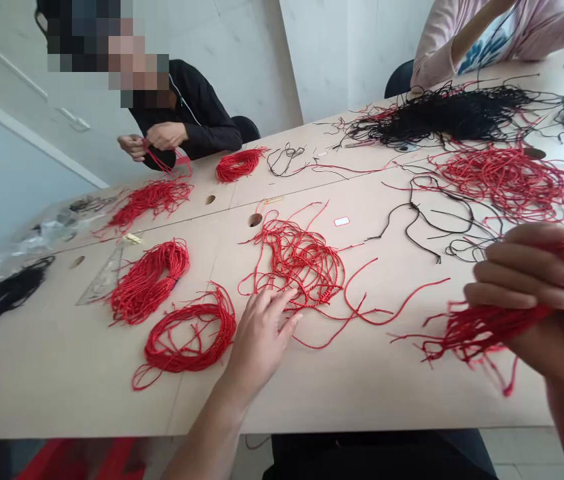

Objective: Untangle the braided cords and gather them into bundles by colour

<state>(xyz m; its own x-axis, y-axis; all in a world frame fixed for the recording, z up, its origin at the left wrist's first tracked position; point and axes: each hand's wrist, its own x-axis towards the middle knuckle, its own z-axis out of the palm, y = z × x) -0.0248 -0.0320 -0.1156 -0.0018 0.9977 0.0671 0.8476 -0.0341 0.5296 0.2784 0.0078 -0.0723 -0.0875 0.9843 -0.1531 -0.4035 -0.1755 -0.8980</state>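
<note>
The left hand (261, 340) lies open, fingers spread, its tips on a tangle of twisted red cord (298, 263) mid-table (47, 373); toward 4 o'clock, the right hand (537, 287) curls closed around a bunch of red cords (482, 332).

Bench (82, 393): pale wood, thin dark seams running across. Red cords (149, 283): bright scarlet, finely twisted, in loose coils and tangles. Black cords (442, 115): matt black, some flecked with red strands, in a dense snarl. Jacket (187, 107): black, on a co-worker. Sleeve (437, 40): pale pink, beside a top (482, 47) printed blue and white.
</note>
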